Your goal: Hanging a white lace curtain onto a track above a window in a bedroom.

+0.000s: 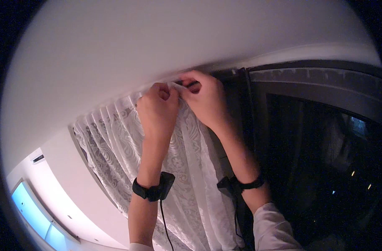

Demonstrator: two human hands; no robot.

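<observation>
A white lace curtain (178, 154) hangs in gathered folds just below the ceiling. Both my arms reach up to its top edge. My left hand (159, 106) has its fingers curled closed on the curtain's top band. Just right of it, my right hand (203, 96) pinches the top corner of the same curtain, thumb against bent fingers. The two hands nearly touch. Whatever fastening lies between the fingertips is too small and dark to make out.
The pale ceiling (115, 50) is close above my hands. A dark window frame (249, 100) and dark glass (320, 159) stand to the right. Black straps with small boxes (155, 187) and cables sit on my wrists. A lit blue panel (34, 211) is at lower left.
</observation>
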